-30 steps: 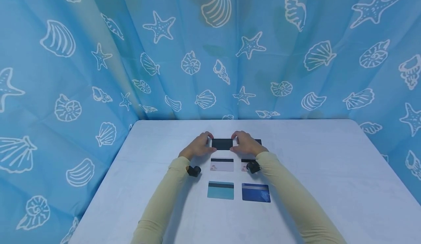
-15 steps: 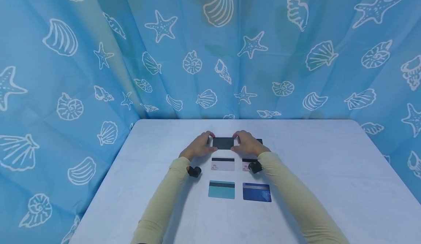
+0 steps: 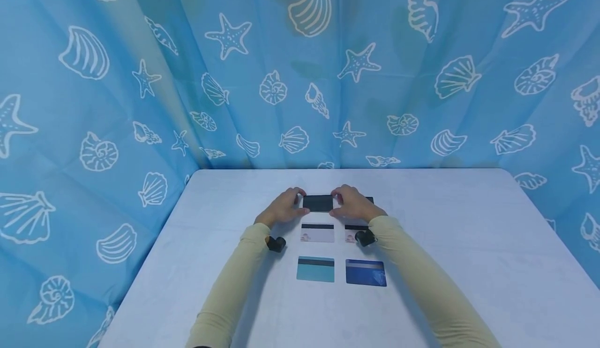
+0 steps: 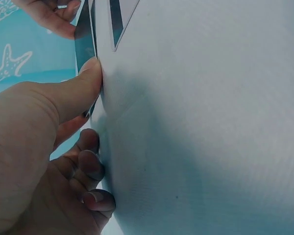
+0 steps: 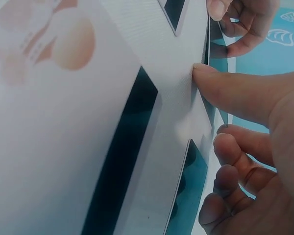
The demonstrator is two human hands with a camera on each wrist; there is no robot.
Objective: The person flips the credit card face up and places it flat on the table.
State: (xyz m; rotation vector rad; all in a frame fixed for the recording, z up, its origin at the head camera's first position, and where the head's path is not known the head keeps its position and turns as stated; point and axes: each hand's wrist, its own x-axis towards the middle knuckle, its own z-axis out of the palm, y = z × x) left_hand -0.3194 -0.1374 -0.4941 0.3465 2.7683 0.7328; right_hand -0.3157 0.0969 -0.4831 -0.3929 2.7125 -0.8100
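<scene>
Black card [image 3: 317, 203] is pinched at opposite ends between the fingers of left hand [image 3: 283, 207] and right hand [image 3: 353, 205].

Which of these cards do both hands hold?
The black card in the far row, left column: the left hand and right hand pinch its short ends. The other black card lies partly hidden behind the right hand.

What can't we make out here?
Head view: most of the back-right dark card, hidden by the right hand.
Head view: part of right pale card, behind wrist camera and sleeve.
Head view: any lettering on the held dark card, too small.
Right wrist view: rest of the left hand, cut off by top edge.
</scene>
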